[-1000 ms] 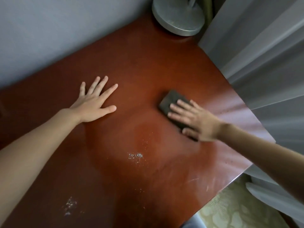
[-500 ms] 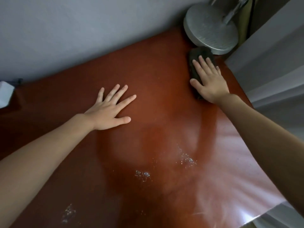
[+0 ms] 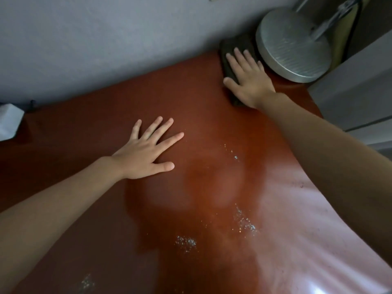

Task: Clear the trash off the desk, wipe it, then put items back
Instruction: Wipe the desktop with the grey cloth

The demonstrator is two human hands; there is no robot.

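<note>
Several patches of pale specks (image 3: 185,244) lie on the near part of the reddish-brown desk (image 3: 201,107). Farther in, the left hand (image 3: 144,154) rests flat on the wood, fingers (image 3: 157,126) straight and spread, holding nothing. At the far edge, against the grey wall (image 3: 106,39), the right hand (image 3: 248,81) presses a dark wiping pad (image 3: 231,46) down with straight fingers, just beside a round metal lamp base (image 3: 293,47).
</note>
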